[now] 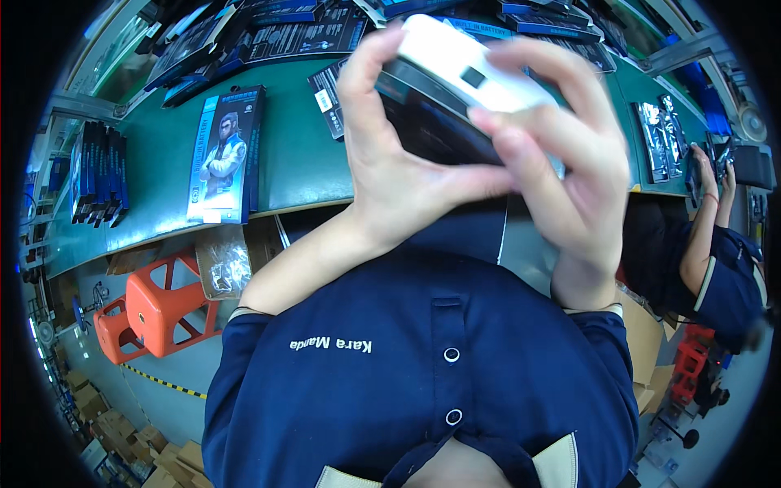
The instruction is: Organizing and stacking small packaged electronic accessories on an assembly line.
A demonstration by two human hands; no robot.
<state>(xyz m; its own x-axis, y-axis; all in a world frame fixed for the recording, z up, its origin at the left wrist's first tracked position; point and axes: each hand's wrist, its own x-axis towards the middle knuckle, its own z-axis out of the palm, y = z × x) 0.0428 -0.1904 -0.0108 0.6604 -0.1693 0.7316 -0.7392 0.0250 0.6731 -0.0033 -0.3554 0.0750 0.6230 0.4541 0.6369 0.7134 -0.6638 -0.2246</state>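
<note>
Now, hands: both are raised close to the camera, above the green bench [293, 163], holding one thing between them.
Left hand [399, 154]: its grip is closed around the near side of a dark tray-like box [431, 122], thumb up along the left edge, palm beneath.
Right hand [561, 154]: its grip is closed over the right end of a white power bank [472, 61], fingers curled across the top; the fingers are blurred, so exactly where each one presses I cannot tell.
Power bank: white, rounded, with a small dark square on its face; it lies tilted on the dark box, at the top of the view.
Doing it well: I judge the two parts want squaring up before any push, with the left hand steadying the box from below and the right pressing evenly along the white body, not at one corner.
Risk: held in the air like this, a skewed push could jam or slip it.
Containers: a blue upright retail box [226, 154] with a printed figure lies on the bench to the left; what is inside is hidden.
More boxes: a row of dark blue ones [96, 172] stands at the far left, and flat dark packs [301, 37] are spread along the back.
Below the bench: an orange stool [159, 313].
Nearby: another person's arm [701, 236] works at the right.
</note>
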